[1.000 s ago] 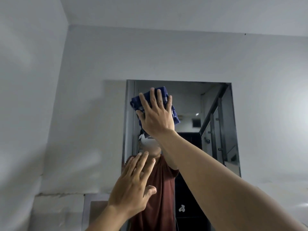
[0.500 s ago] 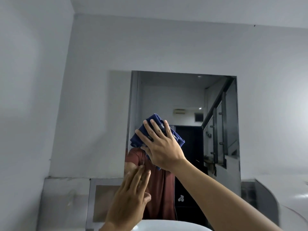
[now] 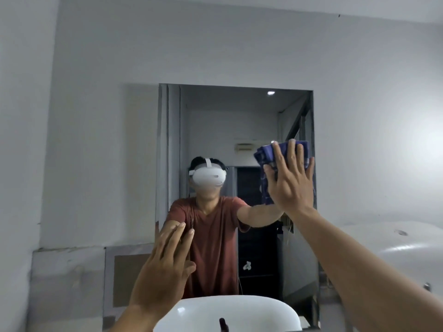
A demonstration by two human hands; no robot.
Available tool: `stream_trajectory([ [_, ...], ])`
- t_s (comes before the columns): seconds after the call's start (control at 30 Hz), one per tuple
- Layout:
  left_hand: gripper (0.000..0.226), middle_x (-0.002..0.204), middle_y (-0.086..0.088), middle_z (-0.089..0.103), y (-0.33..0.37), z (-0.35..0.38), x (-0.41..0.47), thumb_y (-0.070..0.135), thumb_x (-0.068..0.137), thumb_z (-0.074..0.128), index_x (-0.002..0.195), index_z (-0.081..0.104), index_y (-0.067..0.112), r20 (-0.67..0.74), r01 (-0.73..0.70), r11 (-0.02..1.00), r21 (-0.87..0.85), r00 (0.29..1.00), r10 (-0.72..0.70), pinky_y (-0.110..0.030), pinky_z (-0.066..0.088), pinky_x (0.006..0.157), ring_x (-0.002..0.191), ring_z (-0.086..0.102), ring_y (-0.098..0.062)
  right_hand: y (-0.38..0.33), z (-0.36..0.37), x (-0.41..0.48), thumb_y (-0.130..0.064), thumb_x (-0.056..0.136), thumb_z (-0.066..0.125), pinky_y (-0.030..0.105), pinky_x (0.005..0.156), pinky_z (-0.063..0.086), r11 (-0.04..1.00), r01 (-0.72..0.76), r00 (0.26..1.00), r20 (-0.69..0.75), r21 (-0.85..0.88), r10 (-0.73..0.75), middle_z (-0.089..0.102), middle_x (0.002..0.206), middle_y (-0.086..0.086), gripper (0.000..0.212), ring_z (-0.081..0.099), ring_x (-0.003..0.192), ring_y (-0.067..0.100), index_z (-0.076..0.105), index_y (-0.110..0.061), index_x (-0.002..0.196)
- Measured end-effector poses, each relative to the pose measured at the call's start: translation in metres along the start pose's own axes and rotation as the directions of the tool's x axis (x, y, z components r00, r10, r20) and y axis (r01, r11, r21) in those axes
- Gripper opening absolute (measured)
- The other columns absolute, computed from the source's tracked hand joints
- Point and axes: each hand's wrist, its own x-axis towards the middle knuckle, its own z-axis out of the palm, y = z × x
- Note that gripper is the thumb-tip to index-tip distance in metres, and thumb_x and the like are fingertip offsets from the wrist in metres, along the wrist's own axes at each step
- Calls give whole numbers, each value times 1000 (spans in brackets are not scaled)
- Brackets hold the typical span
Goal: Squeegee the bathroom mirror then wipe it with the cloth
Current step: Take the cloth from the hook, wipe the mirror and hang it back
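Observation:
The rectangular bathroom mirror hangs on the grey wall straight ahead. My right hand presses a crumpled blue cloth flat against the glass near the mirror's right edge, about halfway up. My left hand rests with its fingers spread on the lower left part of the mirror and holds nothing. The mirror reflects a person in a red shirt with a white headset. No squeegee is in sight.
A white washbasin sits directly below the mirror, with a dark tap tip at its front. A white rounded fixture stands at the right. Bare grey walls surround the mirror.
My right hand has carried the cloth from the mirror's upper left down and across to its right edge. The view has tilted down, bringing the washbasin into sight. My left hand stays on the glass.

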Motion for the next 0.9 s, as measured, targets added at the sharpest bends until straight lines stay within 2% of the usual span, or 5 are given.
stream_trajectory([
  [0.3,75,160,-19,30,7,-7,-3,48,94,40,154,28,6,-69,13,999,35,998,-10,-49,37,114,147,30,-35,8,17,-77,-53,102,26,62,123,6,985,-148,989,27,94,146,13,169,13,65,4,157,30,24,-18,157],
  [0.43,70,160,-21,25,15,8,-35,38,86,44,148,42,5,-76,47,999,27,996,-45,-41,16,121,143,34,-36,-25,19,-73,-49,103,30,69,120,9,989,-119,993,4,90,119,16,168,18,60,8,156,37,27,-18,155],
  [0.57,90,159,-21,28,13,27,-54,36,76,76,151,36,4,12,53,997,-48,999,-52,-46,42,112,143,32,-37,-73,20,-54,-48,106,37,71,119,9,996,25,1000,6,82,-25,18,167,20,59,10,155,39,29,-18,157],
  [0.73,105,162,-16,26,17,20,-52,36,67,89,152,36,7,80,103,985,-135,992,-93,-39,37,108,148,26,-34,-140,30,-47,-46,106,42,69,120,10,959,275,961,-12,66,-275,28,164,18,58,17,154,37,35,-18,155],
  [0.9,102,162,-16,26,18,16,-53,42,70,86,151,36,5,46,92,990,-109,995,-87,-42,33,112,149,25,-32,-169,35,-59,-48,106,32,66,121,7,761,647,755,97,55,-649,25,166,13,57,13,156,34,29,-24,158],
])
